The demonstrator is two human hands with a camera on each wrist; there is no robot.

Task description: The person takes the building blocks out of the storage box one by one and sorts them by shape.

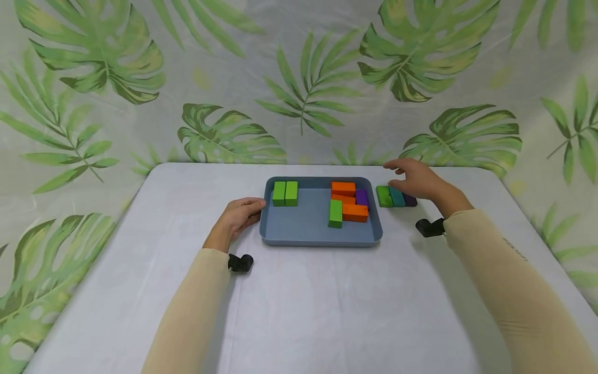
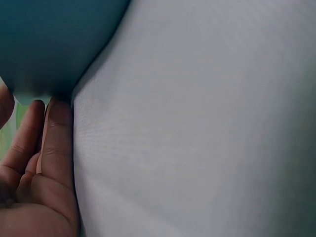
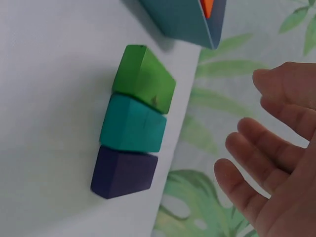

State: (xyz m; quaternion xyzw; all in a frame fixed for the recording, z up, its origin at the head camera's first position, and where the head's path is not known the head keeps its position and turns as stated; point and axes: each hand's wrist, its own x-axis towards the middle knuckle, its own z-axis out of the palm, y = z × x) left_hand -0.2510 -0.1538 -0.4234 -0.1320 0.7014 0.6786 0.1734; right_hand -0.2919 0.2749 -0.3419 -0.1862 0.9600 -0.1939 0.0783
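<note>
My left hand [image 1: 240, 217] rests at the left rim of a grey-blue tray [image 1: 299, 228]. In the left wrist view its fingers [image 2: 57, 143] are straight, their tips right at the tray's outer wall [image 2: 54, 44]. Above a row of three blocks beside the tray hovers my right hand [image 1: 417, 183], fingers spread and holding nothing. That row has a green block [image 3: 143, 81], a teal block [image 3: 131, 123] and a dark purple block [image 3: 123, 173], side by side on the table.
In the tray, two green blocks [image 1: 285, 194] stand together at the back left. Toward its right are several orange blocks [image 1: 355, 212], a purple block [image 1: 362, 198] and another green block [image 1: 335, 213]. A leaf-patterned curtain [image 1: 303, 78] hangs behind the white table [image 1: 317, 311].
</note>
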